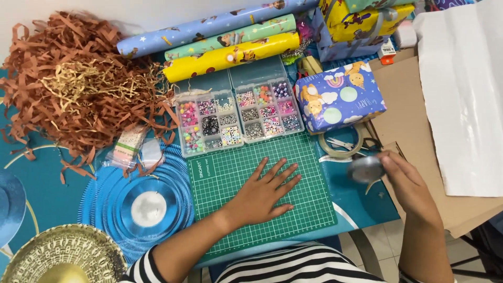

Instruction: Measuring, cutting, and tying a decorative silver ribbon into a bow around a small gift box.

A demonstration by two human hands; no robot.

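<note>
One silver disc [365,169] in right grip [406,181].

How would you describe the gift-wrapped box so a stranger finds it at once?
Start at the green cutting mat. Beyond its far right corner, beside the bead boxes, lies the wrapped box. Unlike the rolls of paper, it is a closed blue parcel showing rainbows.

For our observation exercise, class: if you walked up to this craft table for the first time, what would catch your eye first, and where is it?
The big heap of brown paper shreds at the far left stands out first, with three rolls of patterned wrapping paper along the back. In the middle, the left hand lies flat on a green cutting mat, just below two clear bead boxes. At the right, the right hand holds a blurred grey object near a wrapped blue gift.
</note>
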